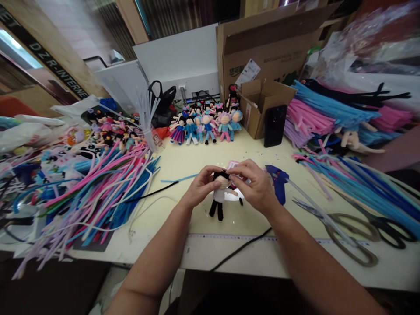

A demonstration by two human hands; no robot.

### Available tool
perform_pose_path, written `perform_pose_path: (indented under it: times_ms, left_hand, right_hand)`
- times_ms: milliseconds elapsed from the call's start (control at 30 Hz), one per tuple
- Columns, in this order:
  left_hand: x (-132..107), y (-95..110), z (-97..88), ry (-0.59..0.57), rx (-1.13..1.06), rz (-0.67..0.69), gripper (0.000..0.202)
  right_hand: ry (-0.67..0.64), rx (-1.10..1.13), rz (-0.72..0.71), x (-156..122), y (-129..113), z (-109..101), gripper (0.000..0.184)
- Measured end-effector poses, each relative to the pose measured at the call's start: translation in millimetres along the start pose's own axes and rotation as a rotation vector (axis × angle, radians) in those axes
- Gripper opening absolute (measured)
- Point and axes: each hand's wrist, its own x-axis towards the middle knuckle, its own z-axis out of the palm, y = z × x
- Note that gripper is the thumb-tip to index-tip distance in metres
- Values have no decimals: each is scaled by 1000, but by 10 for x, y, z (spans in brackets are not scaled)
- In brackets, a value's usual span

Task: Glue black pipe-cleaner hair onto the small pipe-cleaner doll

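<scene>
A small pipe-cleaner doll (219,197) with a black head, white body and black legs is held above the table's middle. My left hand (199,187) pinches its head from the left. My right hand (254,184) closes on the head from the right, fingers curled over the black hair. The doll's legs hang free below both hands. A small pink piece (232,165) shows just behind my right fingers.
A blue glue gun (278,183) lies right of my hand, its black cord running off the front edge. Scissors (351,234) lie at the right. Heaps of coloured pipe cleaners (98,192) flank the table. Finished dolls (206,124), a black phone (274,126) and cardboard boxes (262,48) stand behind.
</scene>
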Motion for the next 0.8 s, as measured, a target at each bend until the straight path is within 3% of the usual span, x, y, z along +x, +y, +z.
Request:
perform_pose_path:
  times_ms: [467,700,800]
  left_hand:
    - [-8,-9,0,44,-19,-44,34]
    - [0,-1,12,21,-5,-34,37]
    - [3,-12,14,9,-3,-26,40]
  right_hand:
    - [-12,11,44,-3,6,20,15]
    - [47,-53,74,11,-16,24,3]
    - [55,-99,73,12,-25,28,6]
